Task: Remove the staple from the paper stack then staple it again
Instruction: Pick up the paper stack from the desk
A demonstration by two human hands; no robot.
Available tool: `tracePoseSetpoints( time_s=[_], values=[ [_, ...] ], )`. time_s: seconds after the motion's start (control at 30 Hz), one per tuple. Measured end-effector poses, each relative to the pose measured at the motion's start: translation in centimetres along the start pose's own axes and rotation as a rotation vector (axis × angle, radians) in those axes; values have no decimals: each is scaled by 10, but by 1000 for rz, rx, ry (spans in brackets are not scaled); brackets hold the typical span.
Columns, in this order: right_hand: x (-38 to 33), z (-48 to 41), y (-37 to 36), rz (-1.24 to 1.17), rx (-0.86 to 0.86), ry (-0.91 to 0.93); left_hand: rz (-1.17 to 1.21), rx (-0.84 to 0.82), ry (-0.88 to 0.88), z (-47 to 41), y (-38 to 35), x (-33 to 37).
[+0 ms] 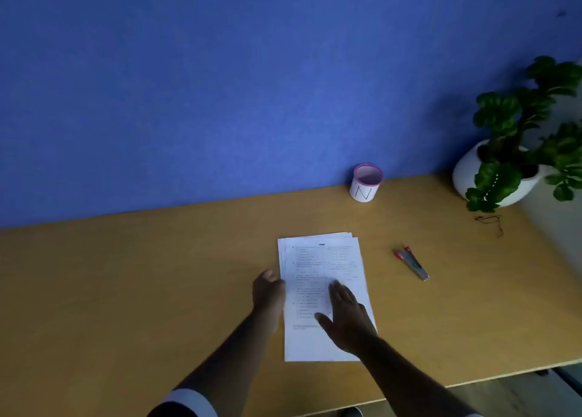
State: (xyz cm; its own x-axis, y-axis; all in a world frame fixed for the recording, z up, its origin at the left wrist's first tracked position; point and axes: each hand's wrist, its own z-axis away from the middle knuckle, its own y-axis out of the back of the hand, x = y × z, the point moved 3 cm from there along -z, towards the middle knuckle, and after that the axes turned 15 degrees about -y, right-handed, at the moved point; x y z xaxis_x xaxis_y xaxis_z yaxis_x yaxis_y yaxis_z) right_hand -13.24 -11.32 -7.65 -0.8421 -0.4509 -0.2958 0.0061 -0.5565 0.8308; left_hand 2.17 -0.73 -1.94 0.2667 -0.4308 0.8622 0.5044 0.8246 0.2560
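Note:
A stack of printed white paper (318, 259) lies in the middle of the wooden desk (157, 275), its top sheets slightly fanned at the far edge. My left hand (267, 293) touches the stack's left edge. Flat on the lower half of the top sheet rests my right hand (346, 315), fingers straight. A red and silver stapler (412, 263) lies on the desk to the right of the paper, apart from both hands. The staple itself is too small to make out.
A white cup with a pink rim (365, 183) stands at the back against the blue wall. A potted green plant in a white pot (500, 174) fills the back right corner. A thin wire loop (489, 221) lies in front of it.

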Motion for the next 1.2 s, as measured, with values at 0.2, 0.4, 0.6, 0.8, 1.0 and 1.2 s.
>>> tracePoseSetpoints(
  time_s=[0.2,0.4,0.6,0.8,1.0,1.2],
  values=[
    [0,-4,-5,19,56,-2,33,22,90,-18,-7,-8],
    [1,-5,-6,2,35,-12,9,3,98,-34,-8,-13],
    [0,-4,-3,-27,39,-43,-87,-52,24,-30,-11,-15],
    [-19,2,23,-223,29,-79,-69,-103,-33,-14,-7,-6],
    [-53,-1,64,-664,-18,-71,136,-397,-91,7,-15,3],
    [-55,-10,94,-567,187,-156,143,-608,-181,23,-22,13]
  ],
)
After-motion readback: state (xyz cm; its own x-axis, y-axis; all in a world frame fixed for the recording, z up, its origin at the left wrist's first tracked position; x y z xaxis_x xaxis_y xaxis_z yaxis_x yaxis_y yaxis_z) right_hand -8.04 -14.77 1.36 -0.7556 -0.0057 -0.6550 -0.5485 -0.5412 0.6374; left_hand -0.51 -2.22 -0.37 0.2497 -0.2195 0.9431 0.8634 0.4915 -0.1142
